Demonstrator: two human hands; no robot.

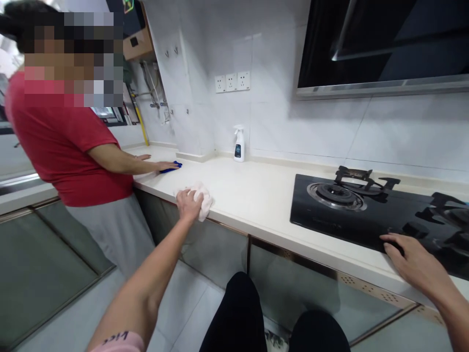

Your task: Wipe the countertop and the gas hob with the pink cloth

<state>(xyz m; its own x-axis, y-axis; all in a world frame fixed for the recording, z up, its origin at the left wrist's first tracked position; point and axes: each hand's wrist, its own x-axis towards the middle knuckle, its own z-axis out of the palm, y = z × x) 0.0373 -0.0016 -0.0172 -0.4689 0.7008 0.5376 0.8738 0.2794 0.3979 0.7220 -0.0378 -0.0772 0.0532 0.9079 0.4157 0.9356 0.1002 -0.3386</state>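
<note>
My left hand (189, 204) presses a pale pinkish-white cloth (205, 199) against the front edge of the white countertop (256, 195). Part of the cloth hangs over that edge, and the fingers are bent onto it. At the right, my right hand (406, 256) rests at the front edge of the black gas stove (326, 222), its fingers loosely bent and apart with nothing seen in them. Its palm side is hidden.
A white spray bottle (239, 144) stands against the wall. To the left, a person in a red shirt (73, 142) holds a blue cloth (170, 167) on the counter. A pot support (361, 181) sits off its burner, and a black range hood (384, 44) hangs above.
</note>
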